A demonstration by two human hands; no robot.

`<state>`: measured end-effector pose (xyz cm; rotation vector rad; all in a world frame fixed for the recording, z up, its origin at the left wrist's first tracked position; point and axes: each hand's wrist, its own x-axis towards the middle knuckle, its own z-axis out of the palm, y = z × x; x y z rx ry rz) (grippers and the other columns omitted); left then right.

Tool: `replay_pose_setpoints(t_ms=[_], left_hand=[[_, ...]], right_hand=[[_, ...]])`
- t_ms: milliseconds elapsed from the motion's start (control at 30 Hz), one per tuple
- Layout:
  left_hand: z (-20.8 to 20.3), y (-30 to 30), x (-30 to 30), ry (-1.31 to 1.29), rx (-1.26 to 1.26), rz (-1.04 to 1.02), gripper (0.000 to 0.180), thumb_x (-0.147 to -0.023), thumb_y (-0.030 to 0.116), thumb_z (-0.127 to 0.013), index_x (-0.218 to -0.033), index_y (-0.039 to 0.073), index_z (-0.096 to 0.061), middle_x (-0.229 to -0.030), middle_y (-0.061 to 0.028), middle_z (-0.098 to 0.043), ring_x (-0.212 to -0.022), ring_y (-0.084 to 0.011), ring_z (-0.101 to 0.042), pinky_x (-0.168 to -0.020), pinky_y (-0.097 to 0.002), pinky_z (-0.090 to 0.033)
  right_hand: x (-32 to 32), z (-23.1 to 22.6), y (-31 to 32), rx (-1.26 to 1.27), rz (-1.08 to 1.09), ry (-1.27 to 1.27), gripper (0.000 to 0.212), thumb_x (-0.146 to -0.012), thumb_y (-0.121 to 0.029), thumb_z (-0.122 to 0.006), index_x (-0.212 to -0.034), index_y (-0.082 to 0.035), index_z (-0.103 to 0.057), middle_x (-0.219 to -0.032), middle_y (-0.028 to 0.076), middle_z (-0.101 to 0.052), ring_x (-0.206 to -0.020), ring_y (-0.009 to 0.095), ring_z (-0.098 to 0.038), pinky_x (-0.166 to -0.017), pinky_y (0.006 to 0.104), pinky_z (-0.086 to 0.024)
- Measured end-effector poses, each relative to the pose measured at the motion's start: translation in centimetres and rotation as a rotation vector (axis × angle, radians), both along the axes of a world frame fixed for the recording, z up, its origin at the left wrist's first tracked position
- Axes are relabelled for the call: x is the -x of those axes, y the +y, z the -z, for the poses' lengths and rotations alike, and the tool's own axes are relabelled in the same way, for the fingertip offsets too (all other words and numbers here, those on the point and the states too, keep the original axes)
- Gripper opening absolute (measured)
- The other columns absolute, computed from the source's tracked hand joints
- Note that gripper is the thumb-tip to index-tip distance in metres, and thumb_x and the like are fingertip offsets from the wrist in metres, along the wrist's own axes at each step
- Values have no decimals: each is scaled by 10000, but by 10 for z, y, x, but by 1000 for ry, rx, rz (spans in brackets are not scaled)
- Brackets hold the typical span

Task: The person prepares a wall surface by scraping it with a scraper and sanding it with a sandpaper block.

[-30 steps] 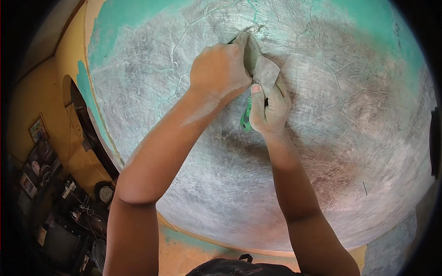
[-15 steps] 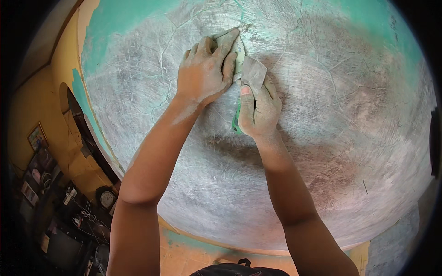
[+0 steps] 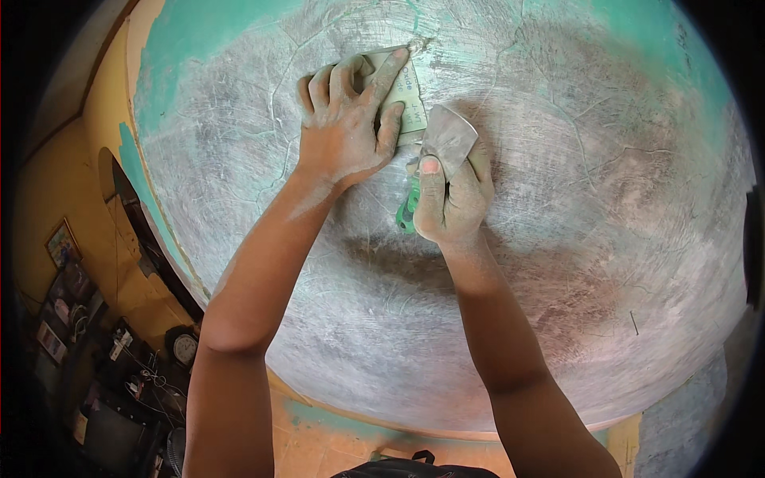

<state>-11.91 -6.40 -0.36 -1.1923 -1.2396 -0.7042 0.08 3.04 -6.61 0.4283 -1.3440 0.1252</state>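
Observation:
My left hand (image 3: pixel 347 115), dusty grey at the fingers, presses a folded piece of sandpaper (image 3: pixel 412 99) against the wall (image 3: pixel 382 275). The index finger lies along the sheet's upper part, the thumb holds its lower side, and the pale printed backing shows. Just to the right, my right hand (image 3: pixel 456 199) grips a scraper (image 3: pixel 452 137) with a broad grey metal blade, its thumb on the blade's base. A green handle (image 3: pixel 409 209) sticks out left of that hand; the palm hides how it joins the blade. The blade's edge appears close to the sandpaper.
Green paint (image 3: pixel 187 60) remains along the wall's upper edge, around a scuffed grey area with cracks. At the left stand a dark cabinet with cables, a round clock (image 3: pixel 183 347) and a framed picture (image 3: pixel 64 243). Orange floor (image 3: pixel 319 446) shows below.
My left hand has shifted slightly left, and more of the sandpaper's printed backing shows. The scraper blade has turned and moved a little right and down, away from the sheet.

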Motion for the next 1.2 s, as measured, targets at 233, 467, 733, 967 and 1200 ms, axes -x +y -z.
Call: replay_pose_setpoints(t_ms=[233,467,733,967,1200], left_hand=[[2,4,7,64,-35,21,569,-922,386,-511,-1475,263,-446,-1343,-143,-466,-1297,-330,-321,-1138,-555,-52],[-1,7,13,97,-34,95,602,-888,389,-549,-1463,234,-461,-1355,-141,-477,-1320,-323,-301,-1137,-548,-70],[11,-2,9,76,26,53,632,-868,389,-568,-1466,212,-462,-1350,-167,-455,-1320,-317,-291,-1138,-546,-96],[-10,-2,10,103,47,67,654,-844,414,-583,-1463,236,-472,-1334,-165,-451,-1286,-330,-319,-1135,-545,-111],[-9,-3,-1,74,8,46,614,-835,406,-572,-1428,254,-518,-1291,-163,-481,-1260,-352,-341,-1133,-522,-124]], right_hand=[[0,1,0,-16,40,-1,311,-916,-69,-551,-1165,105,-617,-1101,242,-616,-972,296,-666,-758,335,-567],[0,-5,3,-113,174,72,300,-909,-65,-550,-1166,71,-625,-1058,209,-624,-894,259,-649,-714,324,-552],[-5,-3,1,-113,158,90,292,-900,-48,-554,-1149,89,-621,-1071,206,-610,-890,257,-635,-731,313,-540],[-1,3,1,-47,41,71,306,-896,-27,-555,-1165,108,-611,-1077,221,-594,-906,255,-621,-749,322,-523],[1,3,7,-63,71,84,308,-888,-19,-572,-1164,111,-611,-1066,207,-589,-908,253,-581,-739,318,-503]])
